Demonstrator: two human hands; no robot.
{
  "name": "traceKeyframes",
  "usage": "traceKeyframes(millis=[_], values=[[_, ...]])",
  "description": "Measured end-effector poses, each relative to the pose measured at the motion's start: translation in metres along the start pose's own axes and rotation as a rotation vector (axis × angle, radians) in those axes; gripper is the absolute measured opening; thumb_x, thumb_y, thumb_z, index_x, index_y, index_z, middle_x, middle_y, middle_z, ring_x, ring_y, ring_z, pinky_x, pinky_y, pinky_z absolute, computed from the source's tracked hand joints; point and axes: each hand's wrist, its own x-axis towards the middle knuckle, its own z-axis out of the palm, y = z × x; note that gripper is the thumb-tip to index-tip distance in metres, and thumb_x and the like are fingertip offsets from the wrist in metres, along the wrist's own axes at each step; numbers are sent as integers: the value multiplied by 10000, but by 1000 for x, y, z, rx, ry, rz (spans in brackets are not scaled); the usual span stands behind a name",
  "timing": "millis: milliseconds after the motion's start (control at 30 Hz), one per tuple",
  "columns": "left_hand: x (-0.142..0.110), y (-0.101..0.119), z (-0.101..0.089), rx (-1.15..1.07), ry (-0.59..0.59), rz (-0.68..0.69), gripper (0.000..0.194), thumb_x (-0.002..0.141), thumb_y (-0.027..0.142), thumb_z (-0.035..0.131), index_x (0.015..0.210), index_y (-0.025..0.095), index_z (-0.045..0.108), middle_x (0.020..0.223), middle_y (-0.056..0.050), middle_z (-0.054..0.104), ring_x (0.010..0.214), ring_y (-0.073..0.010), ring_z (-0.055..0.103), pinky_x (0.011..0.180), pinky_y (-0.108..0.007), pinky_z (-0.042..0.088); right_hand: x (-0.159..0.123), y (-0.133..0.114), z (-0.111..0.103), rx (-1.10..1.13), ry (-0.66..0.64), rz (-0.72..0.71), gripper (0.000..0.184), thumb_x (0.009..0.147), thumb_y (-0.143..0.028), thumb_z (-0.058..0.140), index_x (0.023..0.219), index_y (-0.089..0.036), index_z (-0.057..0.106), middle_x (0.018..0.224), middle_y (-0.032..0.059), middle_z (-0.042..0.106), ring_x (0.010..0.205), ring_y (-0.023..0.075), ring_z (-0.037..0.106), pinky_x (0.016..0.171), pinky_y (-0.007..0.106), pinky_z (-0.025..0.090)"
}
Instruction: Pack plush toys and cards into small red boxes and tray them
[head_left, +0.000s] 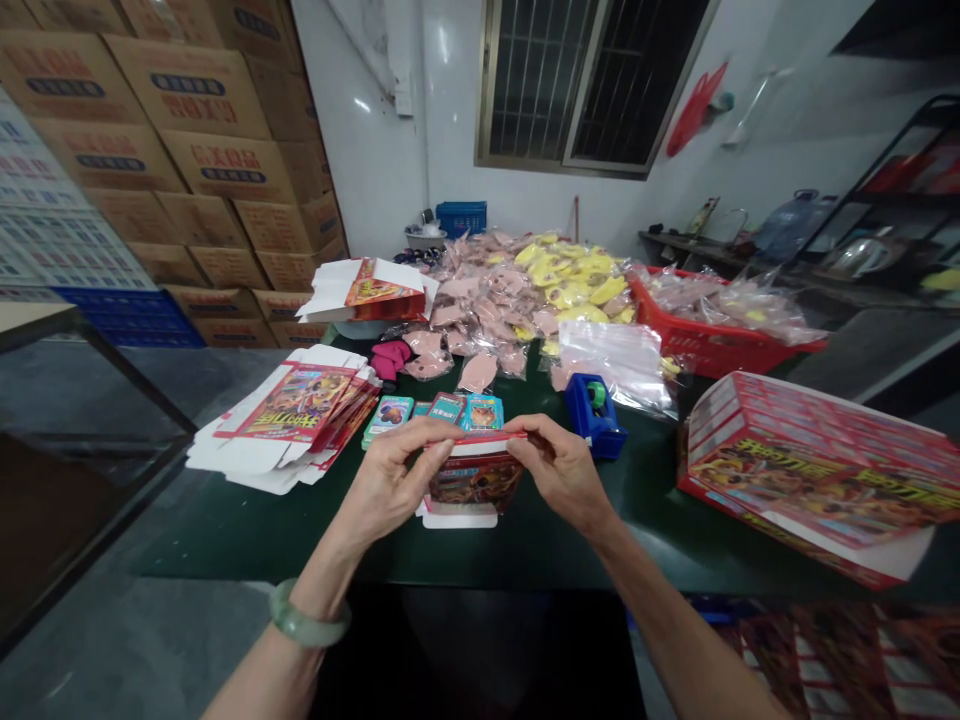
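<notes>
Between my two hands a red printed cardboard box (476, 485) stands on the green table, its white flap showing at the bottom. My left hand (401, 475) pinches the box's upper left edge, thumb in front and fingers behind. On the upper right edge, my right hand (559, 465) grips with thumb and fingertips. Just behind the box lie stacks of picture cards (448, 409), partly hidden by my fingers. A blue tape dispenser (600, 425) with green tape sits beyond my right hand. Flattened box blanks (289, 410) are piled left of my left hand.
Packed boxes (817, 460) stand at right. Bagged pink and yellow pieces (495, 290) are heaped at the back, near a red basket (652, 320). Clear plastic bags (611, 355) lie before them. Cartons (225, 165) are stacked against the left wall.
</notes>
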Motion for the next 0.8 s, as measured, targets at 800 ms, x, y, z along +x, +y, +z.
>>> traceKeyframes(millis=[800], values=[[-26, -29, 41, 128, 411, 162, 350, 749, 169, 666, 1087, 218, 592, 1039, -67, 645, 938, -194, 634, 812, -325, 528, -31, 47, 10, -234, 382, -195, 420, 834, -237, 551, 1239, -195, 448, 1137, 114, 558, 949, 178, 597, 725, 299, 520]])
